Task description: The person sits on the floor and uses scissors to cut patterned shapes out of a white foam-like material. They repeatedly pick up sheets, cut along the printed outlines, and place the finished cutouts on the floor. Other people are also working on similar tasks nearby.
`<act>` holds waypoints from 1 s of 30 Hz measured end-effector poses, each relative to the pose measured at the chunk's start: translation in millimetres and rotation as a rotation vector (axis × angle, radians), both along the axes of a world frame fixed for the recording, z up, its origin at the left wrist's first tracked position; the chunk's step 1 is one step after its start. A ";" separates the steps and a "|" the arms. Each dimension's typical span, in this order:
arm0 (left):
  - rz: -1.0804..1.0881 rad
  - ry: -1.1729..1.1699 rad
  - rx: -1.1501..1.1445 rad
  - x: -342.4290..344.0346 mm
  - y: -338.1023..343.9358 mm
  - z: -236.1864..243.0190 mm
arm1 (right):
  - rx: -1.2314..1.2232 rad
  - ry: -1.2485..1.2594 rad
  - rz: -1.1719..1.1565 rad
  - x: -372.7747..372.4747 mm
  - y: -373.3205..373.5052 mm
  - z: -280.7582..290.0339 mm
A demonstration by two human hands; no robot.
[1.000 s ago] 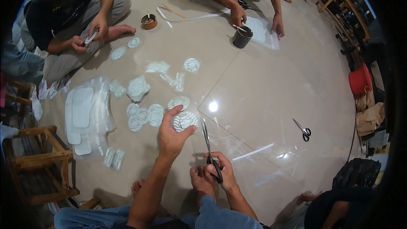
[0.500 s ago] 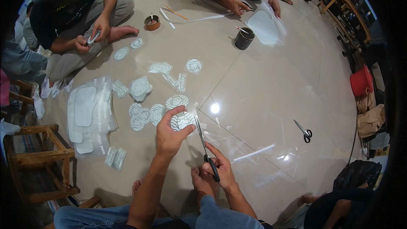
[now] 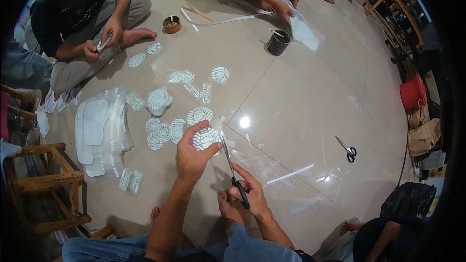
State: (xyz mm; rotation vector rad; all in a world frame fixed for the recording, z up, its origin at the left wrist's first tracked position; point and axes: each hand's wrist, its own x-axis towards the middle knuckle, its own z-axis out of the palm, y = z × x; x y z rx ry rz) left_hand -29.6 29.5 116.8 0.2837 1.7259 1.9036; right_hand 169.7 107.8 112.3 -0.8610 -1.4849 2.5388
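Disc [image 3: 206, 139], patterned, pinched over the floor [image 3: 310, 102], just beside the scissors [image 3: 235, 182].
Fingers of the left hand [image 3: 192, 157] grasp its edge against the thumb; those of the right hand [image 3: 252, 196] hold the scissors by the handles. The disc looks thin and light, likely bendy and perhaps slick, so a light pinch on the rim, clear of the blades, should suit.

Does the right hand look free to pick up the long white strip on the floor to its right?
Probably not as it stands: the right hand is occupied with the scissors. The way itself looks open, with nothing standing between that hand and the white strip.
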 end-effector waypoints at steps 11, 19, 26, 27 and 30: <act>-0.010 0.007 0.007 -2.8 -3.1 0.5 | -0.036 0.014 -0.027 -2.0 -4.0 2.5; -0.030 0.129 0.006 -1.8 -3.6 -8.7 | -0.049 -0.008 -0.063 -1.8 -6.2 3.4; -0.093 0.033 0.071 4.2 -0.8 0.3 | 0.008 0.044 -0.089 -1.3 -3.3 -4.1; -0.093 0.065 0.063 4.3 -0.5 -1.1 | 0.009 0.033 -0.094 -2.1 -3.5 -2.8; -0.098 0.104 0.047 5.1 -3.0 -8.7 | 0.006 0.000 -0.108 -8.6 -3.9 2.0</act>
